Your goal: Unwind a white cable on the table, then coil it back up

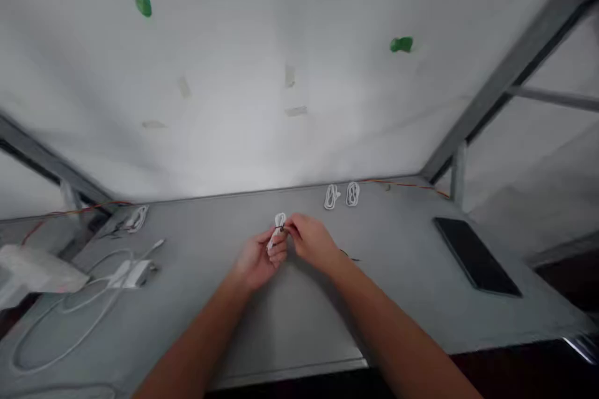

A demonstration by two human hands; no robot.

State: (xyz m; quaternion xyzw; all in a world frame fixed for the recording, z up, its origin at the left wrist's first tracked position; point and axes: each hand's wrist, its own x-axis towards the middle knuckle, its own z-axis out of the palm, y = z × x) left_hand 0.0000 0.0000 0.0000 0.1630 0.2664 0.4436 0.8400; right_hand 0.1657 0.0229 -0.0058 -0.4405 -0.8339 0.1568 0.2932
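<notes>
A folded bundle of white cable [279, 219] stands between my hands above the middle of the grey table. My left hand [256, 262] is closed around its lower part, palm turned up. A thin dark tie [279, 228] runs across the bundle's middle. With thumb and fingers pinched, my right hand [314, 242] grips the tie's end at the bundle's right side. Another dark tie [350, 256] lies on the table just beyond my right wrist, partly hidden by it. Two coiled white cables [331, 197] lie near the table's back edge, to the right of my hands.
To the left are a white power adapter [133, 275] with a long loose cable, a bundled white cable [137, 219], and a white object [40, 269] of unclear kind. A black tablet-like slab [477, 257] lies at the right. Behind the table [206, 218] rises a white sheet [224, 137].
</notes>
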